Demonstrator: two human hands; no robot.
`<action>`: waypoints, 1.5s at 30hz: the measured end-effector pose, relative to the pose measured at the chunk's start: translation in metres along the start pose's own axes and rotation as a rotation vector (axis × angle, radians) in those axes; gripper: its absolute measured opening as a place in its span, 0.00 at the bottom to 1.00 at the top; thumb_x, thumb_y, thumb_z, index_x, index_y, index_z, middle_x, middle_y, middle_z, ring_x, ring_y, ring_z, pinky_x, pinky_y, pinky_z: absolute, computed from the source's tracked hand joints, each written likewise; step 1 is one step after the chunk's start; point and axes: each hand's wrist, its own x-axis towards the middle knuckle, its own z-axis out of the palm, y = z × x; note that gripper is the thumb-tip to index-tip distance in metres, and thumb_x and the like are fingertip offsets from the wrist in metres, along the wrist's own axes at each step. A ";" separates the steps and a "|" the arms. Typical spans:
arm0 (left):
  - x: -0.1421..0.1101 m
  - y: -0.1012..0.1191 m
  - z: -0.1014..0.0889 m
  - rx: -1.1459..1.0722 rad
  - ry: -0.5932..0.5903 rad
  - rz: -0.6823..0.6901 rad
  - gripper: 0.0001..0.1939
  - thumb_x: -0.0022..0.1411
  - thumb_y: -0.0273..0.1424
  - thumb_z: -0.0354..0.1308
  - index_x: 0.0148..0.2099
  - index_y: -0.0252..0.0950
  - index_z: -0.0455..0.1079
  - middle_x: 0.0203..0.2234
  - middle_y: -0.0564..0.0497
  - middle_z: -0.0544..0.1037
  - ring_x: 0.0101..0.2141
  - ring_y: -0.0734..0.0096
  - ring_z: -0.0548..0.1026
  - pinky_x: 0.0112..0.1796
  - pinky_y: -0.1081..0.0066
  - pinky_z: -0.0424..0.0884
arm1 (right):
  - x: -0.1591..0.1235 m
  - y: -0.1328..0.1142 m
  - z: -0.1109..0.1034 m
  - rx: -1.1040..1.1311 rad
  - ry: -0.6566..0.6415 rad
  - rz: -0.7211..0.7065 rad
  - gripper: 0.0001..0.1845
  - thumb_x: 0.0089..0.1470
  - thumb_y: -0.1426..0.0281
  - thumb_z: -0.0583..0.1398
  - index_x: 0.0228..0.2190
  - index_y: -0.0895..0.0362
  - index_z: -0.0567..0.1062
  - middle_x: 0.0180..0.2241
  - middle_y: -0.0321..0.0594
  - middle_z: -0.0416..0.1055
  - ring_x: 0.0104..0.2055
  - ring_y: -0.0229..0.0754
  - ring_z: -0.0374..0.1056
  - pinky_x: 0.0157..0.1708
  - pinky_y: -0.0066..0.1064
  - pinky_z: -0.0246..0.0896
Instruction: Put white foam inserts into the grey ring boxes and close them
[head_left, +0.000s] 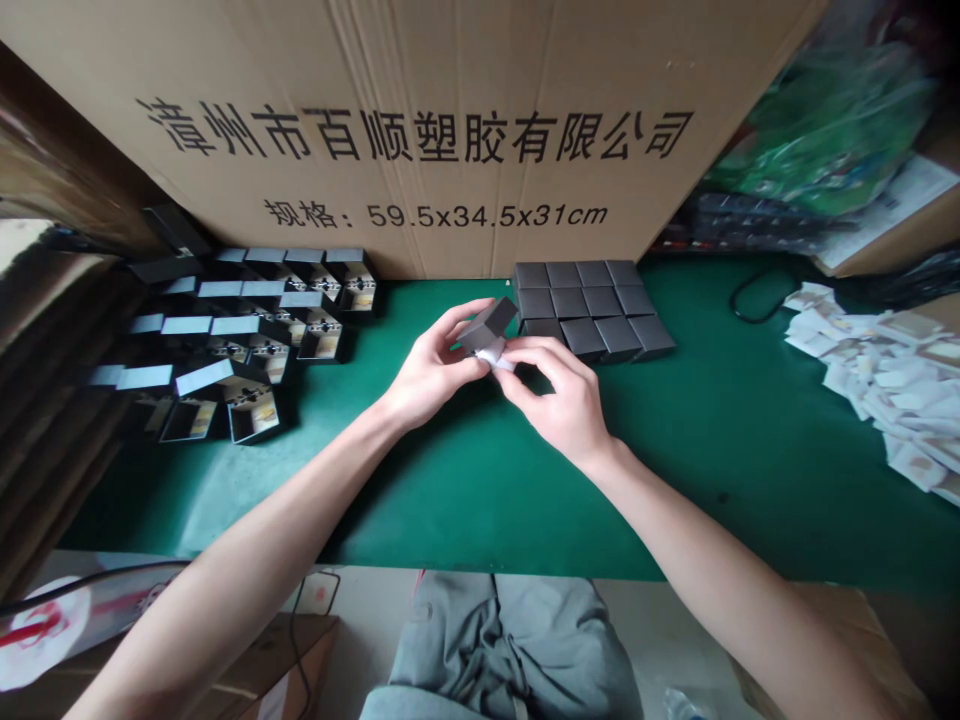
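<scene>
My left hand [429, 368] is closed around a small dark box [489, 324], held tilted above the green table. My right hand [561, 392] pinches a small white piece [492, 353] against the near side of that box. Whether this piece is a wrapped insert or a pad, I cannot tell; fingers cover part of it. Beyond my right hand lies a block of closed dark boxes [581, 300], packed in rows. To the left of my left hand stand several rows of open boxes [255, 412] with their lids up and pale insides showing.
A large printed cardboard carton [442, 60] stands along the back of the green table [480, 500]. White packets [892, 375] are heaped at the right, near a black cable [754, 300]. Stacked brown cardboard [52, 400] borders the left side. Green plastic bags [832, 130] lie at the back right.
</scene>
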 end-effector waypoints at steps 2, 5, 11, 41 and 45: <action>0.001 -0.001 0.000 -0.061 0.005 -0.039 0.36 0.52 0.26 0.70 0.64 0.44 0.71 0.52 0.47 0.80 0.47 0.62 0.79 0.46 0.66 0.77 | 0.000 0.001 0.000 0.013 0.002 -0.008 0.03 0.66 0.70 0.63 0.40 0.51 0.79 0.45 0.42 0.81 0.48 0.44 0.79 0.51 0.38 0.78; 0.002 0.000 0.000 -0.113 0.017 -0.105 0.36 0.50 0.24 0.68 0.63 0.44 0.71 0.51 0.48 0.80 0.46 0.65 0.79 0.43 0.68 0.78 | 0.001 0.001 0.001 0.018 0.005 -0.014 0.03 0.66 0.69 0.64 0.41 0.52 0.80 0.45 0.43 0.81 0.48 0.44 0.79 0.51 0.39 0.78; 0.004 0.003 -0.001 -0.183 -0.010 -0.160 0.36 0.47 0.21 0.67 0.60 0.42 0.74 0.56 0.47 0.79 0.47 0.65 0.79 0.44 0.68 0.78 | 0.001 0.004 0.000 0.052 0.000 -0.015 0.03 0.65 0.69 0.65 0.41 0.53 0.80 0.45 0.44 0.81 0.48 0.44 0.79 0.51 0.39 0.77; 0.004 0.012 0.003 -0.314 -0.007 -0.301 0.28 0.47 0.23 0.63 0.54 0.37 0.70 0.43 0.49 0.85 0.46 0.59 0.81 0.55 0.52 0.76 | 0.000 0.004 -0.001 0.052 0.047 -0.050 0.09 0.67 0.72 0.60 0.47 0.52 0.78 0.47 0.46 0.79 0.50 0.47 0.77 0.46 0.42 0.78; 0.004 0.012 0.003 -0.290 0.019 -0.297 0.29 0.47 0.23 0.63 0.54 0.38 0.70 0.45 0.48 0.84 0.47 0.59 0.81 0.56 0.51 0.75 | 0.001 0.000 -0.002 -0.004 0.051 -0.139 0.08 0.63 0.75 0.61 0.42 0.53 0.78 0.43 0.44 0.77 0.49 0.48 0.76 0.48 0.44 0.77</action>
